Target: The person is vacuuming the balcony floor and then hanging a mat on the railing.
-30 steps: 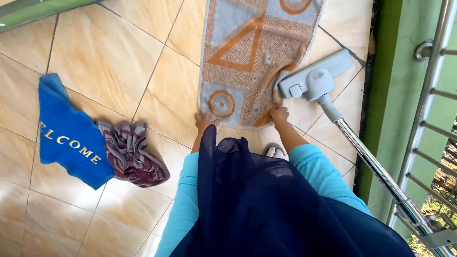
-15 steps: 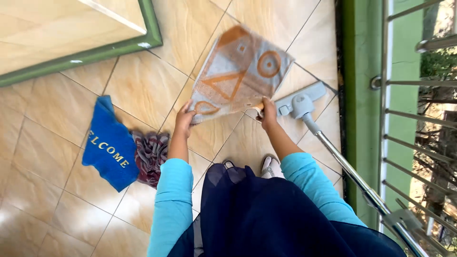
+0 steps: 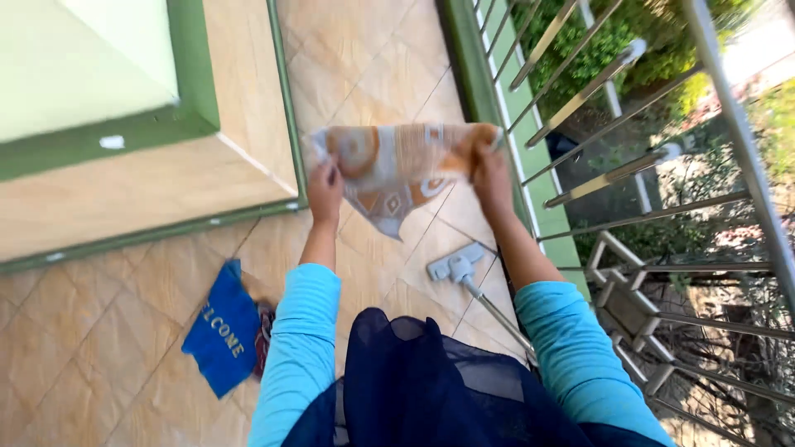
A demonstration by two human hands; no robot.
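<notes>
I hold a small rug point(image 3: 397, 170), patterned in orange, grey and blue, up in the air in front of me. My left hand point(image 3: 325, 189) grips its left edge and my right hand point(image 3: 490, 178) grips its right edge. The rug hangs between them, blurred, with a corner drooping down. Both my arms are in turquoise sleeves, and a dark blue scarf point(image 3: 431, 389) hangs over my chest. Below the rug a grey vacuum head point(image 3: 457, 263) lies on the tiled floor point(image 3: 99, 348), its metal tube point(image 3: 501, 319) running back toward me.
A blue doormat point(image 3: 222, 327) lies on the tiles at lower left with a dark red cloth point(image 3: 265, 331) beside it. A green-framed wall point(image 3: 190, 91) stands at upper left. A metal railing point(image 3: 613, 174) and green ledge point(image 3: 489, 108) border the right side, greenery beyond.
The rug went from lying on the floor to being lifted high in both hands. My view swung up and right toward the railing.
</notes>
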